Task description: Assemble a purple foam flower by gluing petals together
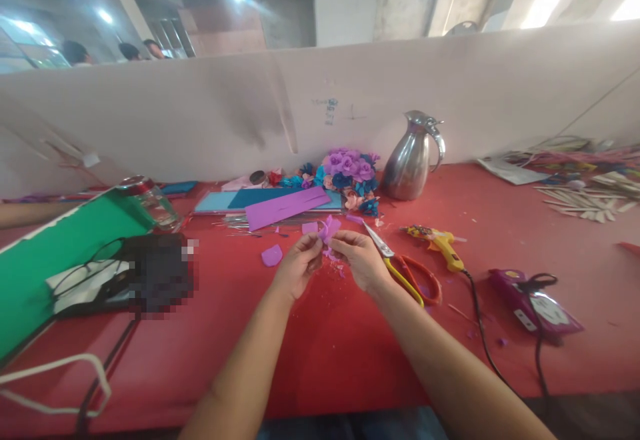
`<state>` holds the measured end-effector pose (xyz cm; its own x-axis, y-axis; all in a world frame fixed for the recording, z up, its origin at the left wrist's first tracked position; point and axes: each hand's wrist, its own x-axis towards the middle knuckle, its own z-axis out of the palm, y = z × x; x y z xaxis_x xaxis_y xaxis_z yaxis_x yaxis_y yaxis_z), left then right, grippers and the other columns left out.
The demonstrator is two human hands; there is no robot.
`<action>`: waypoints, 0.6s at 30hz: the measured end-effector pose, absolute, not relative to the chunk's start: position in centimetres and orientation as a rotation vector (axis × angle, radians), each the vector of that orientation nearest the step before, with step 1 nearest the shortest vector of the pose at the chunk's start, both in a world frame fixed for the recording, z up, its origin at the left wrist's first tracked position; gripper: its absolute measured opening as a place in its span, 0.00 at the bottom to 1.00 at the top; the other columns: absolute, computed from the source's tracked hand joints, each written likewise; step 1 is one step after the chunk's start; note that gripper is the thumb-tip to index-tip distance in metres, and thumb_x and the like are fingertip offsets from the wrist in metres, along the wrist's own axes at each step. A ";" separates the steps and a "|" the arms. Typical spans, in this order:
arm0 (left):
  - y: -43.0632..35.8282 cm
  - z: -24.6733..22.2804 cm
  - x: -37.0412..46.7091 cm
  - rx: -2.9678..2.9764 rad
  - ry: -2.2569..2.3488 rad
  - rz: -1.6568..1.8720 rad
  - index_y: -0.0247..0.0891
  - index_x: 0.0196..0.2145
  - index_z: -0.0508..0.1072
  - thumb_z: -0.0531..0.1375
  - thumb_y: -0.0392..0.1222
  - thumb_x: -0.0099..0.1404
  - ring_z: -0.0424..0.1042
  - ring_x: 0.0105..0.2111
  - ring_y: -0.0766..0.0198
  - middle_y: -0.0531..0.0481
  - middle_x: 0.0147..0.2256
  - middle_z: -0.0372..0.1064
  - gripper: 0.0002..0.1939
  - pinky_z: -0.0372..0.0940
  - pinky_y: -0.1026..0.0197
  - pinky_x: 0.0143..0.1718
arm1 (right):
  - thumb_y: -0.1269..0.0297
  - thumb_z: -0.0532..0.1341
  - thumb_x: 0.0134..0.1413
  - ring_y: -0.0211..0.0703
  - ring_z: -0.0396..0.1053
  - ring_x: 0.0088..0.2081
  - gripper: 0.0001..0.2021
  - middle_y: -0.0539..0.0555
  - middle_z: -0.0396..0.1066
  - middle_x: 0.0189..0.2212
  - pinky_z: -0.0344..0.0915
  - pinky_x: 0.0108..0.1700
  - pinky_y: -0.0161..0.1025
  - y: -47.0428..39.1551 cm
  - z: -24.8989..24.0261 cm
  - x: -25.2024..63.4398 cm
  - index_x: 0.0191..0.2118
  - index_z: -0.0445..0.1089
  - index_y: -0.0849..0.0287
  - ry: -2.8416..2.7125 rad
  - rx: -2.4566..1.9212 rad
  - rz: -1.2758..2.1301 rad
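Both hands meet above the middle of the red table [330, 353]. Pinched between the fingers of my left hand [300, 263] and my right hand [361, 257] is a small purple paper flower [329, 228]. A cut purple paper piece [272, 255] lies left of my left hand. Behind the hands, a long purple paper strip [287, 208] rests on blue sheets [215, 201]. Scissors [400, 270] with red and yellow handles lie just right of my right hand. Finished paper flowers [347, 168] in purple, blue and pink are heaped farther back.
A yellow glue gun [443, 245] with a black cord and a purple device [537, 307] lie on the right. A steel jug [411, 160] stands behind. To the left are a glass jar [153, 203], a green panel [60, 253], a black bag [163, 270] and another person's arm [30, 213].
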<state>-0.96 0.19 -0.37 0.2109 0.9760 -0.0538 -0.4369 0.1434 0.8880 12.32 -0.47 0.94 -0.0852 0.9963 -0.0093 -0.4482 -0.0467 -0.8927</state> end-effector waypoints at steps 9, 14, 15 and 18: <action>0.3 -0.5 -1.3 0.938 0.791 1.175 0.37 0.28 0.73 0.69 0.42 0.50 0.49 0.18 0.76 0.58 0.21 0.58 0.11 0.44 0.68 0.19 | 0.67 0.68 0.34 0.31 0.61 0.23 0.06 0.47 0.70 0.21 0.56 0.27 0.31 -0.5 1.1 12.6 0.25 0.75 0.59 -0.897 -0.794 1.448; 0.6 -0.9 -1.5 0.926 0.826 1.230 0.37 0.26 0.73 0.71 0.43 0.45 0.53 0.20 0.74 0.57 0.21 0.59 0.13 0.48 0.68 0.23 | 0.67 0.67 0.37 0.31 0.63 0.23 0.10 0.49 0.75 0.28 0.59 0.28 0.32 -0.4 1.6 13.4 0.32 0.76 0.57 -0.788 -0.672 1.458; 0.7 -0.9 -1.5 0.917 0.833 1.242 0.37 0.25 0.73 0.71 0.43 0.45 0.55 0.21 0.74 0.57 0.22 0.61 0.13 0.50 0.68 0.24 | 0.67 0.66 0.37 0.31 0.63 0.23 0.10 0.49 0.75 0.28 0.59 0.29 0.33 -0.3 1.6 13.5 0.32 0.76 0.56 -0.774 -0.670 1.439; 0.8 -1.1 -1.5 0.905 0.830 1.252 0.38 0.26 0.73 0.71 0.44 0.44 0.59 0.24 0.72 0.55 0.24 0.64 0.13 0.53 0.67 0.27 | 0.66 0.67 0.36 0.31 0.62 0.22 0.08 0.48 0.74 0.25 0.57 0.28 0.33 -0.2 1.4 13.5 0.30 0.76 0.57 -0.776 -0.787 1.375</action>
<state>-1.46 0.77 -1.05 0.1331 0.9906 -0.0303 -0.4134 0.0833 0.9067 13.54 -0.19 1.41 0.0450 0.9988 0.0167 -0.5310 0.0381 -0.8465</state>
